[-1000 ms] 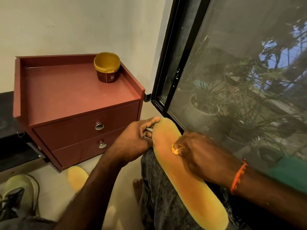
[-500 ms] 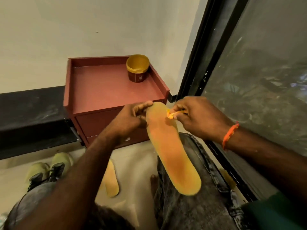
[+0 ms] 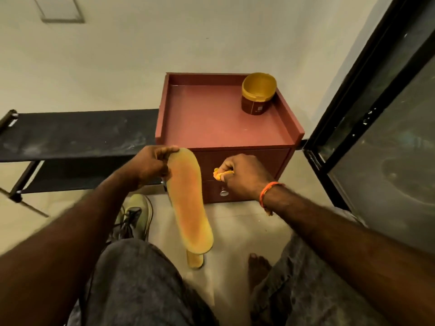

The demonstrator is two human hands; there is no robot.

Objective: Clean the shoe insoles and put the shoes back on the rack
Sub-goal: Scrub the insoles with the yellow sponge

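two hands were busy: your left hand [image 3: 150, 164] pinched the long yellow-orange foam insole [image 3: 188, 198] above the floor, your right hand [image 3: 242, 175] clenched a small yellow cloth wad [image 3: 220, 174] just beside it. wiping seemed unfinished; next, bring cloth onto foam.

Yellow-orange insole [image 3: 188, 203] aloft, toe up

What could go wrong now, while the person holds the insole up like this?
The left hand pinches the insole only at its top end, so it could slip to the floor. The second insole lies near the bare foot and may be stepped on.
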